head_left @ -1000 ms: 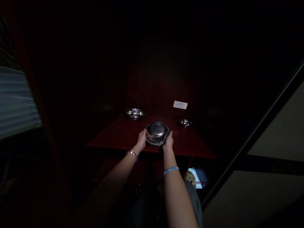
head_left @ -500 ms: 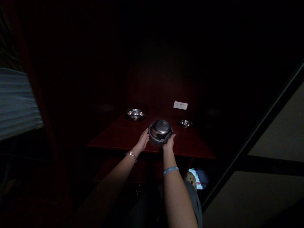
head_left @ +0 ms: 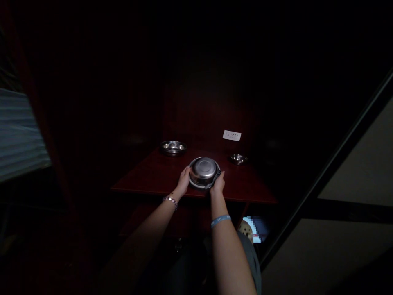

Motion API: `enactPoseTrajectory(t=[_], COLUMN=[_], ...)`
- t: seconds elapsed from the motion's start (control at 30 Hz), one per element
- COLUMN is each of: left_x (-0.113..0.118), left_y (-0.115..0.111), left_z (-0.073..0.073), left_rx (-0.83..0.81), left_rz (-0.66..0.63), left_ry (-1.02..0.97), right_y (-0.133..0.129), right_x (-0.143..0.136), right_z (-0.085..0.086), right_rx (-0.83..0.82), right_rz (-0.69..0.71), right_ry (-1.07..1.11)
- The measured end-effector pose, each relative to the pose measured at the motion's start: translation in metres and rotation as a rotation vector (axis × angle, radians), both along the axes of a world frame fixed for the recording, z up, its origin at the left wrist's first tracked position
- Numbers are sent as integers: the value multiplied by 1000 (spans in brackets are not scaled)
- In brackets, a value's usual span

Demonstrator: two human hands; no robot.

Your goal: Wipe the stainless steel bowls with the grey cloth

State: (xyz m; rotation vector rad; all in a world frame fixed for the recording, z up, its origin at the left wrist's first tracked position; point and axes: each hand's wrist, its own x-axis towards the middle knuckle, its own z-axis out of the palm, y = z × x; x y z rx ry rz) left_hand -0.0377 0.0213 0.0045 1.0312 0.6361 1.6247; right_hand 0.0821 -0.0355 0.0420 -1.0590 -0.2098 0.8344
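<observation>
A shiny metal bowl (head_left: 204, 169) is upside down near the front of the dark red shelf (head_left: 147, 176), a pale rim showing around its lower edge. My left hand (head_left: 184, 180) grips its left side, thumb toward the rim. On the opposite side, my right hand (head_left: 218, 183) holds the bowl together with a crumpled grey cloth (head_left: 213, 180) pressed along the rim. I cannot tell whether the bowl touches the shelf.
Behind to the left stands a wide metal dish (head_left: 173, 148), and a smaller metal bowl (head_left: 238, 159) sits at the right. A white socket plate (head_left: 231, 135) is on the back wall. Dark side walls enclose the shelf. A spotted shoe (head_left: 246, 230) shows below.
The upside-down bowl has come slightly closer and to the left. My left hand's fingers now overlap its side more. The view has shifted a little.
</observation>
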Motion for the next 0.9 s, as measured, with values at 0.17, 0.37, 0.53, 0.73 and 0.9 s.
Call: enactPoseTrajectory(t=[0.17,0.37,0.53,0.73,0.9], left_x=[-1,-7,-7,-7,-6], left_y=[-6,-14,-16,-15,-14], left_z=[4,7,6,10,12], left_rx=[29,-98,-74,15,62], left_rz=[-22,-175,-222,-108,-84], left_ry=[21,46,84,-84,-48], right_y=[-3,-1,0,0,0], right_x=[5,8,-3,-12,2], right_z=[3,2,-1,3,1], right_rx=[-32,11,60,46,-46], right_rz=[17,-49,55,100,13], right_ry=[28,86,75,-96,-21])
